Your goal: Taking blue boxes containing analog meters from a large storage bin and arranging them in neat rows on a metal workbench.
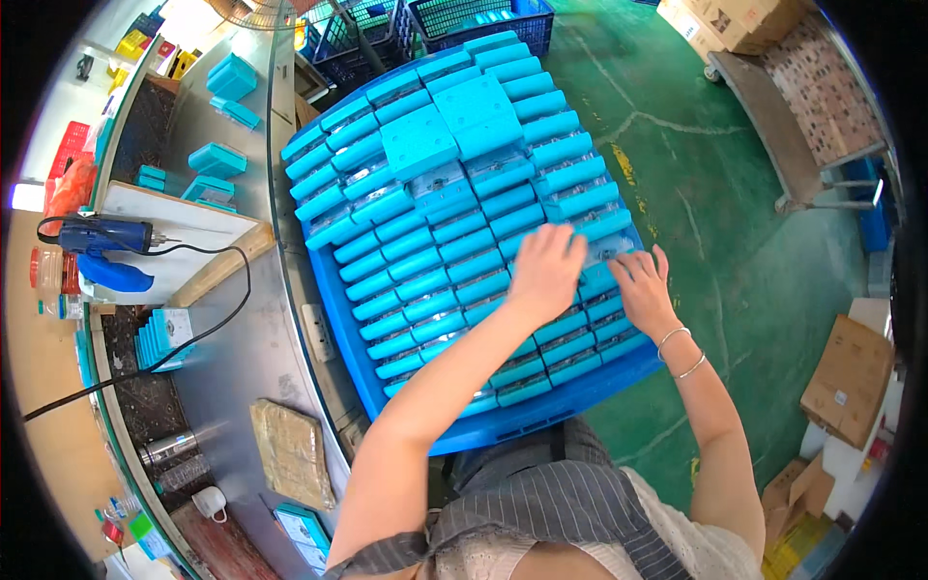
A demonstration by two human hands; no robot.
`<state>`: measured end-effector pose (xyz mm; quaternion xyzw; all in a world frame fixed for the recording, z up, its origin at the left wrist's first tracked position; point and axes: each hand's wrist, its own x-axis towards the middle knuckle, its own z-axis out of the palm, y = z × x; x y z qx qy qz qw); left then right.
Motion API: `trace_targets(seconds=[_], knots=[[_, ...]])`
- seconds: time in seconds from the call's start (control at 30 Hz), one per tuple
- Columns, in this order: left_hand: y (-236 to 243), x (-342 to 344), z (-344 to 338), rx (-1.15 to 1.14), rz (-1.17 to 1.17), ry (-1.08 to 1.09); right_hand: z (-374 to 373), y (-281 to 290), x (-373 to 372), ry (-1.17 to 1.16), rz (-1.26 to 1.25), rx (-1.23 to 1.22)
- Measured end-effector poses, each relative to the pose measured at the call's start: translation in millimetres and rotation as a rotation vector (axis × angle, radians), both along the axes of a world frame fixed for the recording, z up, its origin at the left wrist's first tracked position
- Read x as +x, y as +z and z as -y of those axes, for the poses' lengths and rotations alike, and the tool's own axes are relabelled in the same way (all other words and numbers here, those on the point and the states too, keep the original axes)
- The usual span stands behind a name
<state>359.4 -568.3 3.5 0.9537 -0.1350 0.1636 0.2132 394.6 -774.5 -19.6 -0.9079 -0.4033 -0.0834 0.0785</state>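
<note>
- As we stand at the blue plastic tub point(333, 314) packed with rows of teal cases point(454, 269), both our hands are over its right side.
- Our left hand point(544, 275) has its fingers bent and close together, tips pointing away from us; they are blurred, so we cannot tell whether they pinch anything.
- Our right hand point(645, 290) has its fingers spread apart, with the tips at the near side of a clear-faced teal case point(606, 249); we cannot tell whether they grip it or only touch it.
- That case lies between our two sets of fingertips, just right of the left ones and just beyond the right ones, at the tub's right edge.
- Farther over, we see two square teal panels point(418, 141) lying flat on top of the rows.
- To our left, a metal workbench point(232, 338) bears a paper-wrapped bundle point(290, 454), a white mug point(210, 503) and more teal pieces point(217, 159).
- Also on that side, we have a blue power drill point(104, 237) with a black cord point(203, 335).
</note>
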Motion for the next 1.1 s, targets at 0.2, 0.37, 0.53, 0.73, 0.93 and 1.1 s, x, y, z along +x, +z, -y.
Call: trace_targets(seconds=[0.2,0.37,0.53,0.73,0.93,1.1], knots=[[-58.9,59.1,57.1,0.120,0.080,0.068,-15.5,-33.8,15.4,0.105,-0.101,0.006],[-31.0,46.3,54.8,0.057,-0.155,0.438,-8.7,-17.0,28.4,0.160,-0.053,-0.074],[48.7,-108.5,-42.1,-0.579,-0.347,0.565,-14.8,42.2,16.7,0.200,-0.296,0.115],[153.8,-326.0,-82.7,-0.960,0.562,1.180,-149.1,102.3,-65.0,0.501,-1.200,0.678],[111.7,-385.2,-48.0,0.033,1.083,1.670,-258.6,81.3,-151.9,0.921,-0.326,0.732],[24.4,-383.6,35.5,0.134,0.113,1.550,-263.2,25.2,-196.7,1.194,-0.401,0.496]])
